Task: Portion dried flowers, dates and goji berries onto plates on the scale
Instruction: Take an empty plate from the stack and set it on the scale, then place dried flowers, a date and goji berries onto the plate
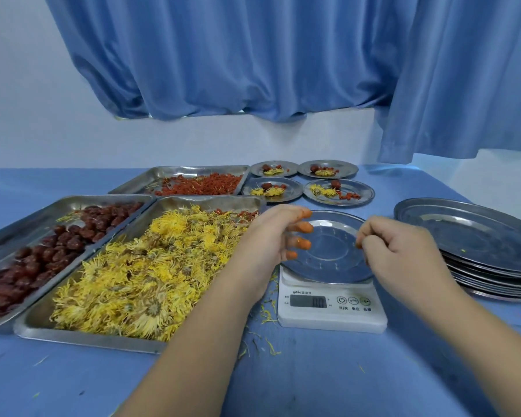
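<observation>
Head view: the only writing is found on the white scale (333,308), where a grey display with faint digits, too blurred to be read with certainty, is flanked by three round buttons with small Chinese captions beneath them; a small brand mark above the display cannot be made out. The scale is set on a table (73,383) covered in blue cloth, strewn near the scale with loose yellow petals, and backed by a pale wall hung with a blue curtain (253,55). An empty steel plate (337,266) is carried on the scale. To its left, a steel tray of dried flowers (151,275) is laid just beside a tray of dates (45,254), and a tray of goji berries (202,183) is placed behind them. Four filled plates (339,192), each bearing flowers, a date and a few berries, are grouped behind the scale. A stack of empty plates (475,245) is seen at the right. The left hand (275,236) is held over the left rim of the plate on the scale, its fingers loosely curled and spread, orange-stained at the tips, with nothing gripped. The right hand (403,254) is held over the plate's right rim, its fingers pinched narrowly together; whether something small is held between them cannot be told.
</observation>
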A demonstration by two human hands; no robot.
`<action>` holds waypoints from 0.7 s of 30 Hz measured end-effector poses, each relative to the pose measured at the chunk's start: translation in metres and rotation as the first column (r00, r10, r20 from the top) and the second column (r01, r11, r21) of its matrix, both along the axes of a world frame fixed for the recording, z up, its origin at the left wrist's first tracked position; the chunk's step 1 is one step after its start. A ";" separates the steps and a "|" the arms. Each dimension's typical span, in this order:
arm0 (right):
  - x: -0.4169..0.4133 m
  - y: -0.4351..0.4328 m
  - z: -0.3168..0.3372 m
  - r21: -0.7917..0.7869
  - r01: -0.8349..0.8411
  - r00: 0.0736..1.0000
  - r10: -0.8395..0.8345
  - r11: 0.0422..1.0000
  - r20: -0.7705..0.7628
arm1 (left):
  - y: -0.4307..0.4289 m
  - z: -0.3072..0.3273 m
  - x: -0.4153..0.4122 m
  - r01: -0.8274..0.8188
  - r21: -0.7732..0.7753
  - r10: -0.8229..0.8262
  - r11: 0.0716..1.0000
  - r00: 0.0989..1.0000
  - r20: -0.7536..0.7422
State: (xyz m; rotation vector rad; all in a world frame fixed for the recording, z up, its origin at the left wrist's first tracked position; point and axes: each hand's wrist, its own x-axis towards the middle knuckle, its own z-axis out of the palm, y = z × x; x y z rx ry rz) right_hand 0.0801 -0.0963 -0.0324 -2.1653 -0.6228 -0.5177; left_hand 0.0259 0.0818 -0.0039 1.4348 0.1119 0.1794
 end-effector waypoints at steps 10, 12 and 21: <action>-0.013 -0.003 -0.014 -0.179 -0.006 0.978 0.043 0.984 0.204 | 0.081 0.036 -0.002 -0.232 0.682 0.212 0.693 0.970 0.115; -0.015 0.001 -0.016 -0.193 -0.025 0.971 0.070 0.981 0.230 | 0.110 0.048 -0.001 -0.272 0.733 0.273 0.624 0.954 0.122; -0.019 0.006 -0.021 -0.213 -0.083 0.950 0.142 0.973 0.277 | 0.188 0.024 0.024 -0.042 0.970 0.360 0.239 0.932 -0.048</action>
